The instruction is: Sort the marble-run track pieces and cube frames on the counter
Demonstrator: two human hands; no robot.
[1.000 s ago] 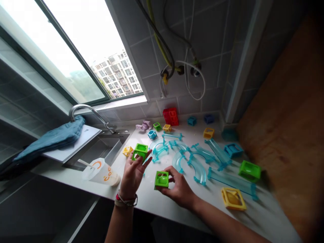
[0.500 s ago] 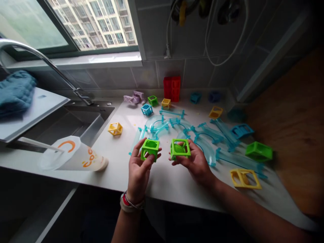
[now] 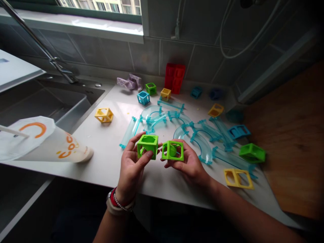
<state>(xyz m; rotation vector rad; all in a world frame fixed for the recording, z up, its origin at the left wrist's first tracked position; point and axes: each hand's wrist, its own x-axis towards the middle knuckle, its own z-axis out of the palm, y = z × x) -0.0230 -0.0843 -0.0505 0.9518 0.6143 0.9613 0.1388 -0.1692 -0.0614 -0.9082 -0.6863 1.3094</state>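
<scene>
My left hand [image 3: 131, 168] grips a green open-frame cube [image 3: 147, 145] between thumb and fingers, lifted above the white counter [image 3: 111, 145]. My right hand [image 3: 189, 167] holds a second green cube [image 3: 172, 150] close beside it, the two cubes nearly touching. Just beyond my hands lie several clear turquoise curved and straight track pieces [image 3: 199, 141] on the counter.
A yellow cube [image 3: 104, 115], blue cube [image 3: 143, 97], red block [image 3: 175, 78], purple pieces [image 3: 128, 82], another green block [image 3: 252, 153] and a yellow frame [image 3: 238, 178] are scattered about. A tipped plastic cup [image 3: 48, 143] lies by the sink [image 3: 50, 101]. A wooden board [image 3: 291, 135] is at right.
The view tilted downward and closer to the counter. Both hands lifted their green cubes and brought them closer together, almost side by side.
</scene>
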